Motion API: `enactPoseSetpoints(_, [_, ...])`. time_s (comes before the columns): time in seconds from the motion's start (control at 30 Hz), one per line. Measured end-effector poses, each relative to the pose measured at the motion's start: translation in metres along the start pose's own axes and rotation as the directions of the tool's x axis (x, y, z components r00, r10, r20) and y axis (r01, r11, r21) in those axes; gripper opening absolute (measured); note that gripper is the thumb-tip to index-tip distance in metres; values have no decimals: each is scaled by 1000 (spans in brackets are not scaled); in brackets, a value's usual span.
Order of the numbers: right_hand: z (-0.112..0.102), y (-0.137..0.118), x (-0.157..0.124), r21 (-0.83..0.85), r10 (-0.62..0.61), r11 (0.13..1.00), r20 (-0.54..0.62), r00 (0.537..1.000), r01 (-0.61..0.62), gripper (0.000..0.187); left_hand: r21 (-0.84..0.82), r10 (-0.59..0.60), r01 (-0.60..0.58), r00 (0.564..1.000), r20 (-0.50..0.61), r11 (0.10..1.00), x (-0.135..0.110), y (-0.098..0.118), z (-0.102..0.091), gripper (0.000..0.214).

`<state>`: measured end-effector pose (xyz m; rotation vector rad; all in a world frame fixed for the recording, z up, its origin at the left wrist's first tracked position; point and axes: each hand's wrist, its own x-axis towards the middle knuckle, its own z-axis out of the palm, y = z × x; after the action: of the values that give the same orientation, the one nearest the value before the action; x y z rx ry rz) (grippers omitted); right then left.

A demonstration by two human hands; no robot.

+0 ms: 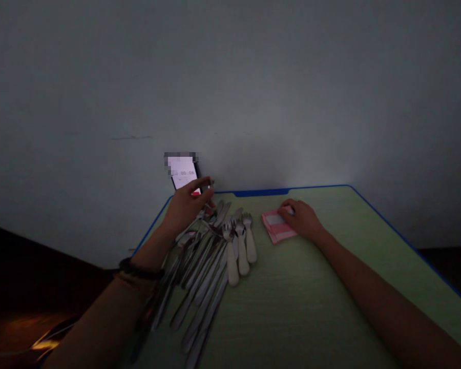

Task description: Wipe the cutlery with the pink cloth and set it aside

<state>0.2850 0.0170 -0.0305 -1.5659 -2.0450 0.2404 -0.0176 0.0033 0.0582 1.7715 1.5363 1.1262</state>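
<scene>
The room was dim. I sat at a green table (pixel 330 287) with a blue edge, pushed against a pale wall (pixel 253 92).

My left hand (pixel 190 202) reached forward over the far end of a pile of metal cutlery (pixel 200 266). Its fingers were curled and the thumb and forefinger were drawn close together. In the poor light I could not tell whether they gripped a thin piece of metal or nothing at all. A dark bracelet (pixel 138 269) circled that wrist.

The cutlery lay left of the table's middle, long handles fanned toward me. At the pile's right edge lay three forks (pixel 240 251) with white handles, side by side, tines pointing away from me.

My right hand (pixel 301 218) lay palm down, fingers loosely spread, resting on a small stack of pink napkins (pixel 276 228). The napkins sat just right of the forks, near the far edge.

A lit phone (pixel 183 171) stood beyond my left hand, against the wall.
</scene>
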Motion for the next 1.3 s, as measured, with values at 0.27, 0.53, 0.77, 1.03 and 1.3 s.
enactPoseSetpoints(0.27, [1, -1, -2, 39, -51, 998, -111, 992, 56, 26, -292, 42, -9, 993, 110, 957, -7, 19, 17, 54])
enactPoseSetpoints(0.53, [-5, -25, -8, -116, -349, 934, -89, 933, 338, 21, -525, -118, 213, 971, 209, 824, -10, 16, 31, 38])
enactPoseSetpoints(0.77, [-14, -30, -14, -11, -430, 900, 151, 890, 437, 46, -397, -213, 311, 938, 273, 863, -12, 16, 33, 20])
enactPoseSetpoints(1.03, [-9, -29, -14, 7, -400, 915, 126, 908, 403, 40, -392, -189, 319, 923, 335, 863, -16, 18, 37, 19])
enactPoseSetpoints(1.3, [-3, -30, -11, 3, -345, 938, 52, 937, 345, 31, -342, -103, 278, 887, 451, 898, -18, 23, 35, 15])
